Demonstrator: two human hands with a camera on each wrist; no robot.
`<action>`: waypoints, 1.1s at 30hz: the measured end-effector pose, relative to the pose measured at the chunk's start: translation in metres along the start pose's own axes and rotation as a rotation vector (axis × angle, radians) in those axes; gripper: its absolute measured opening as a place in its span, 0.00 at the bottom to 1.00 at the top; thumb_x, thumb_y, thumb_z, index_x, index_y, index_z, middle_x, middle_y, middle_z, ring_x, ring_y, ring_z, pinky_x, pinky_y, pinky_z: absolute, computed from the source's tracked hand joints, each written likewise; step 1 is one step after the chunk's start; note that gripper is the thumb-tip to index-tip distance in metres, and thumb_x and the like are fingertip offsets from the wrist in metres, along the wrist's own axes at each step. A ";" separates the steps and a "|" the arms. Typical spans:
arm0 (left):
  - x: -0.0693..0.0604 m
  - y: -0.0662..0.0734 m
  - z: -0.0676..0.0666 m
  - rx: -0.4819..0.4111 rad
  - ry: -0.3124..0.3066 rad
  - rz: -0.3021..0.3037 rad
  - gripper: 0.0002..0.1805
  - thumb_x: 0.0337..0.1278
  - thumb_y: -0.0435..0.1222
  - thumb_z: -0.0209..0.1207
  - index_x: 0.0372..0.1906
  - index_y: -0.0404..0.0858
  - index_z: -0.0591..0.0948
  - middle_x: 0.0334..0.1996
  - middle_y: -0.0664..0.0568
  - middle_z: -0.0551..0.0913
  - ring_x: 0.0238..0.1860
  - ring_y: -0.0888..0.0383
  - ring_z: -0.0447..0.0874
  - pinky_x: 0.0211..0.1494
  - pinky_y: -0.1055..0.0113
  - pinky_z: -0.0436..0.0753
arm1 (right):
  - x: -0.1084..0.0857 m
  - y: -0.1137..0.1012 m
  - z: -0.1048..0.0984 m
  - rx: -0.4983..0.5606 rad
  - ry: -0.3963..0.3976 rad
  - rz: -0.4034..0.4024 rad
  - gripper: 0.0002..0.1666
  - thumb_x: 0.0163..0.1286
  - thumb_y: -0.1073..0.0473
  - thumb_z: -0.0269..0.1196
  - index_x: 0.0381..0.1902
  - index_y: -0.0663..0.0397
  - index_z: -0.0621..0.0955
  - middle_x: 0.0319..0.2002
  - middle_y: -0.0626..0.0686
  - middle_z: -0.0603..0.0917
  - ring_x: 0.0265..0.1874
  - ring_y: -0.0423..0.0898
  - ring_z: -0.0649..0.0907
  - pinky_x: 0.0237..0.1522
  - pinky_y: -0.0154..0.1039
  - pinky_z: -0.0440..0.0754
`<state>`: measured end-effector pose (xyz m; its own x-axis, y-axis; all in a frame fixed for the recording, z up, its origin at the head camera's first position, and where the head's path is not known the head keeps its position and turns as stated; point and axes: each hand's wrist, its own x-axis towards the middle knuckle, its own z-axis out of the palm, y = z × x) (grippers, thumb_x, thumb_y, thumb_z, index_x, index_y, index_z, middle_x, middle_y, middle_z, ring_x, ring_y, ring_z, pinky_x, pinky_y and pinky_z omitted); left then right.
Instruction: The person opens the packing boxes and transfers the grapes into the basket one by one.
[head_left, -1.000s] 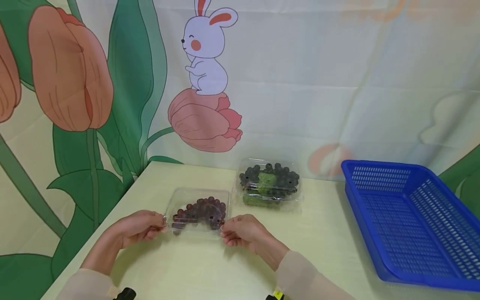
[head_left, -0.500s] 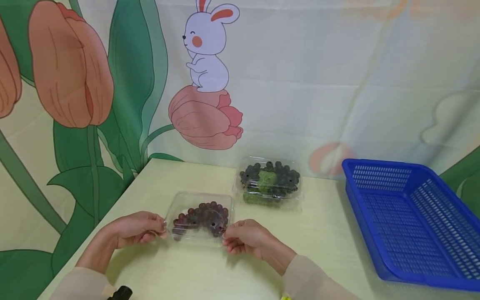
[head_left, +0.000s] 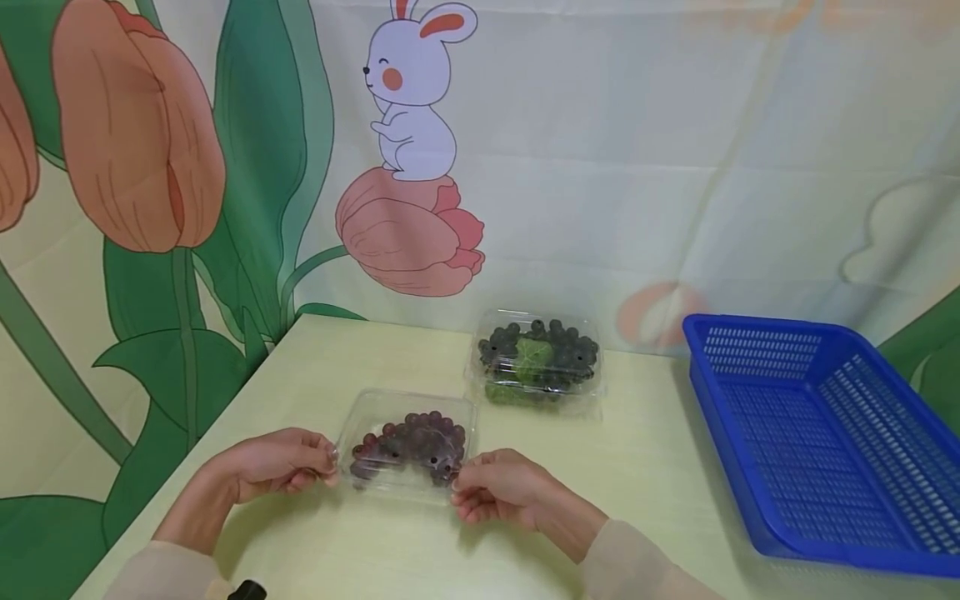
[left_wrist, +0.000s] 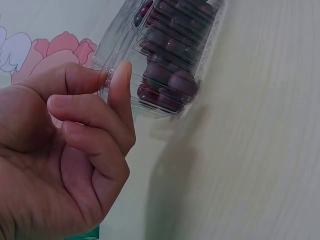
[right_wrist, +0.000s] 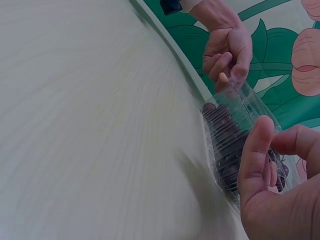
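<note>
A clear plastic clamshell box (head_left: 405, 446) with dark red grapes (head_left: 423, 437) inside is between my two hands in the head view. My left hand (head_left: 281, 462) pinches its left rim between thumb and forefinger; the left wrist view shows this pinch on the box edge (left_wrist: 117, 45) close up. My right hand (head_left: 510, 492) pinches the near right corner of the same box. In the right wrist view, the ribbed side of the box (right_wrist: 225, 145) appears beyond my right thumb, and a shadow lies on the table beside it.
Behind and to the right, a second clear clamshell (head_left: 536, 354) of dark grapes sits atop something green. A blue plastic basket (head_left: 795, 550) stands on the right of the pale table (head_left: 375, 550). A printed cloth (head_left: 585, 167) hangs along the back.
The grape box has come slightly nearer and to the right, with both hands still pinching it. The second clamshell and the basket have stayed in place.
</note>
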<state>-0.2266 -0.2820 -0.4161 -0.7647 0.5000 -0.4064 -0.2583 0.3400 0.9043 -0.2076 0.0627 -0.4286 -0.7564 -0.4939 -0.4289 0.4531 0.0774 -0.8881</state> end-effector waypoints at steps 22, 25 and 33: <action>0.005 0.014 0.033 -0.017 -0.049 -0.029 0.05 0.67 0.33 0.58 0.38 0.34 0.75 0.32 0.48 0.83 0.22 0.63 0.65 0.27 0.72 0.67 | -0.028 0.016 -0.025 0.028 -0.033 -0.017 0.02 0.67 0.68 0.60 0.33 0.60 0.80 0.28 0.52 0.84 0.23 0.39 0.83 0.28 0.30 0.83; 0.007 0.015 0.037 -0.031 -0.059 -0.032 0.05 0.67 0.32 0.58 0.38 0.34 0.75 0.32 0.48 0.83 0.22 0.63 0.66 0.27 0.72 0.67 | -0.032 0.018 -0.027 0.033 -0.033 -0.021 0.02 0.66 0.68 0.60 0.34 0.60 0.80 0.27 0.52 0.84 0.22 0.39 0.82 0.27 0.29 0.83; 0.009 0.017 0.045 -0.058 -0.086 -0.047 0.05 0.67 0.32 0.58 0.38 0.35 0.74 0.33 0.47 0.83 0.23 0.64 0.66 0.26 0.73 0.67 | -0.042 0.021 -0.032 0.047 -0.046 -0.029 0.04 0.66 0.69 0.60 0.31 0.57 0.78 0.27 0.52 0.84 0.21 0.39 0.82 0.26 0.29 0.83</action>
<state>-0.2114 -0.2361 -0.4101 -0.6981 0.5520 -0.4559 -0.3279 0.3195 0.8890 -0.1815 0.1125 -0.4349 -0.7473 -0.5347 -0.3945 0.4539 0.0228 -0.8908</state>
